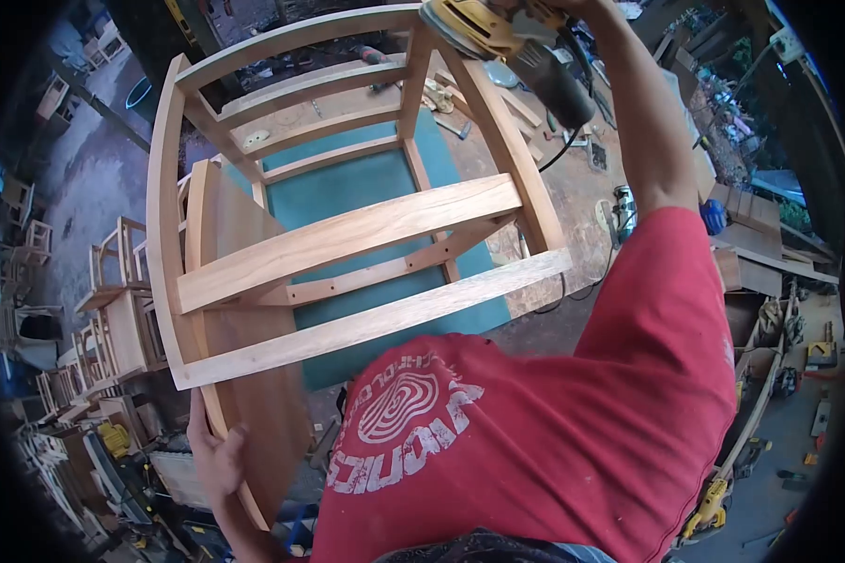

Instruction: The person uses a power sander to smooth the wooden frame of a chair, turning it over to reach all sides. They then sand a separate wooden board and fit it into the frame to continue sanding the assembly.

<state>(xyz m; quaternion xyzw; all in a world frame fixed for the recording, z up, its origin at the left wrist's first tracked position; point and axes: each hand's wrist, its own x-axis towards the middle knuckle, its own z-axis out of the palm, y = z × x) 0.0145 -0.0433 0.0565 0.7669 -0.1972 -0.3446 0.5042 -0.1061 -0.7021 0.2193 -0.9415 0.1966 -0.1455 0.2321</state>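
A pale wooden chair frame (pixel 366 230) lies on its side on a green-topped work surface (pixel 347 188), its rails and slats facing up. Low on the left, my left hand (pixel 218 455) is closed around a wooden post of the frame, thumb on the near side. A yellow power sander (pixel 479 28) rests against the frame's upper right corner, its round pad close to the wood. My right hand (pixel 573 5) grips the sander at the top edge of the view, largely cut off. A dark canister-like part hangs from the sander.
Several unfinished wooden chairs (pixel 122 310) stand on the floor at left. Tools and offcuts lie on the bench (pixel 573 225) to the right. A black cord runs down from the sander. Boards and a yellow power tool (pixel 709 507) lie at far right.
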